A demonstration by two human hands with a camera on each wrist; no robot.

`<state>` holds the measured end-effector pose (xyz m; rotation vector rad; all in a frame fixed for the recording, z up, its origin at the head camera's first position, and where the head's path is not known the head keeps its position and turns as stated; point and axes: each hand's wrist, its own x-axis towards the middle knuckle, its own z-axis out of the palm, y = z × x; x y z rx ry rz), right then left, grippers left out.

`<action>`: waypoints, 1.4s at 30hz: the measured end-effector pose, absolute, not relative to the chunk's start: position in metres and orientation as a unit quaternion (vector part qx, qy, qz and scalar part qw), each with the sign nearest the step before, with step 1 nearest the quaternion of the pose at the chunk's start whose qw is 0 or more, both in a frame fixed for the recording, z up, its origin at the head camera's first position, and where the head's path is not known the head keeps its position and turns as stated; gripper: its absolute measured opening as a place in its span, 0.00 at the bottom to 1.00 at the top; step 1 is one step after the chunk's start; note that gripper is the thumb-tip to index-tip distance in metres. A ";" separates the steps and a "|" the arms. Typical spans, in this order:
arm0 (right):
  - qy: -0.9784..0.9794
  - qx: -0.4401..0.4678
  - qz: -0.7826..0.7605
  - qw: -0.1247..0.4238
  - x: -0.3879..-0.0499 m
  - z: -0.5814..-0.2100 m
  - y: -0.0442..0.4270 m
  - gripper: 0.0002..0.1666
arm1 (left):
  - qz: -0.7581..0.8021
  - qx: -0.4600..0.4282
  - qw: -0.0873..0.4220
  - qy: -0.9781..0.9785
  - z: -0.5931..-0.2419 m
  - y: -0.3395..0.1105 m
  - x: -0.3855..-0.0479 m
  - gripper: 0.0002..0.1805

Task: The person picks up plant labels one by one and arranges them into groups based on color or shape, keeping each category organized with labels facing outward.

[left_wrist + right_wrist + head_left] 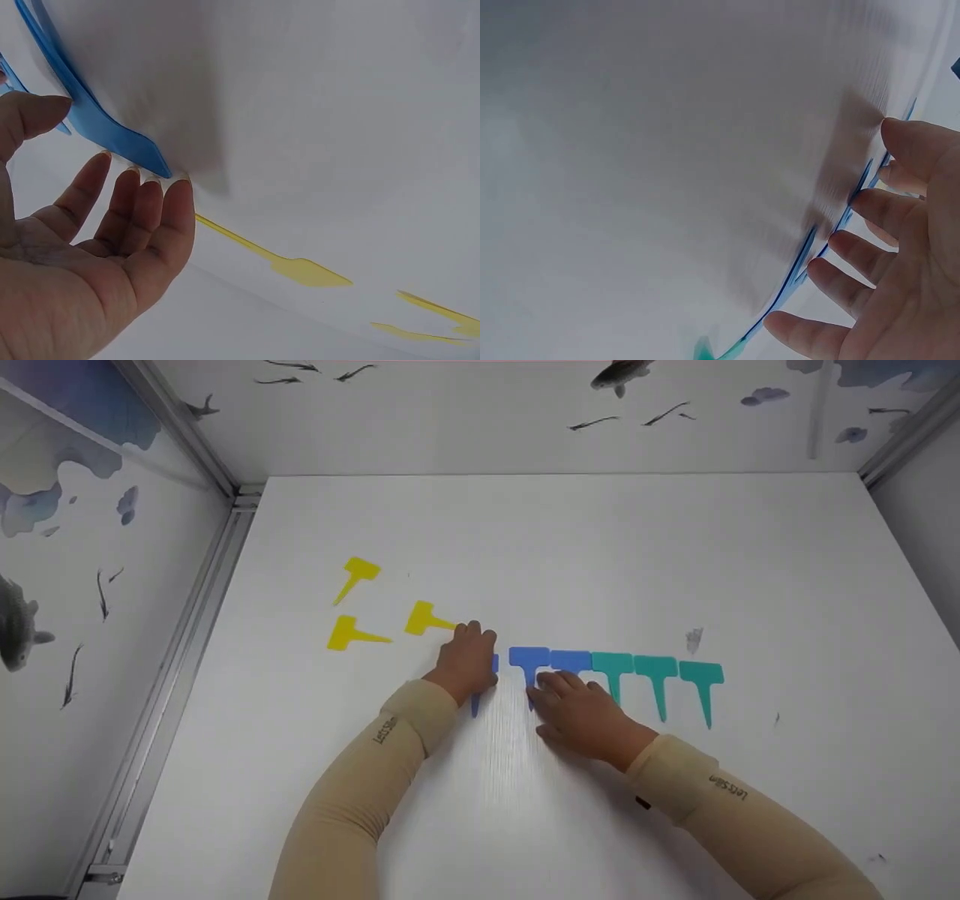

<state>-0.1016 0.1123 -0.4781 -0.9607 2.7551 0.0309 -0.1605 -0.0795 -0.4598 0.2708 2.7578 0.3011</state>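
Observation:
My left hand (466,660) bends over a blue T-shaped plant label (112,135). In the left wrist view its thumb and fingertips hold the label's edges, and in the head view the hand hides most of the label's head. The right hand (585,716) lies over the lower parts of two more labels, one blue label (529,657) and a second blue label (571,661), its fingers loosely spread and its fingertips at their stems. Next to these, in the same row, are three teal labels (656,666), stems towards me.
Further left lie three yellow labels (361,568), turned different ways, one with its stem tip beside my left hand. A white table (570,555) carries everything. White panels with printed fish (619,375) stand behind it and at the left.

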 end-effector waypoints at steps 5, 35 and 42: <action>0.937 -0.330 0.007 0.113 -0.101 -0.477 0.113 0.34 | 0.104 0.102 0.171 0.974 -0.462 -0.080 -0.162 0.26; 0.938 -0.327 0.008 0.117 -0.100 -0.476 0.113 0.35 | 0.109 0.115 0.149 0.976 -0.466 -0.083 -0.165 0.24; 0.938 -0.330 0.011 0.108 -0.100 -0.477 0.113 0.35 | 0.116 0.109 0.162 0.974 -0.464 -0.081 -0.166 0.26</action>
